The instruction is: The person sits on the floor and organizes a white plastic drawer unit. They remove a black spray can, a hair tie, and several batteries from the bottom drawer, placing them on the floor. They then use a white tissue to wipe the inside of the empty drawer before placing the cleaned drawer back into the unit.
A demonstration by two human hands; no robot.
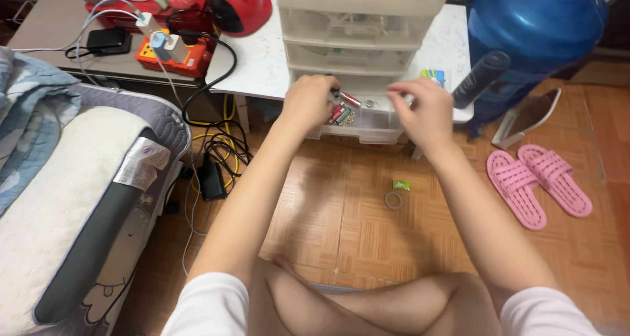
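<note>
At the front of a white plastic drawer unit (363,21), which stands on a white table (259,54), the lowest drawer (367,123) is pulled open and both hands are held over it. Inside the drawer a small heap of batteries (341,115), red, green and silver, is seen; their exact number cannot be told, though several are visible. The left hand (308,102) is closed, its fingertips pinched on one red-and-silver battery (348,99) held just above the heap. The right hand (423,106) is curled over the drawer's right half, fingers bent downward; whether anything is gripped in it cannot be told. Three closed translucent drawers are counted above the open one, their contents blurred. On the wooden floor (367,224) below, one tape ring (394,200) and one small green wrapper (401,186) lie near each other, and two pink slippers (538,185) are set side by side to the right. One blue water jug (535,21) stands beside the table.
</note>
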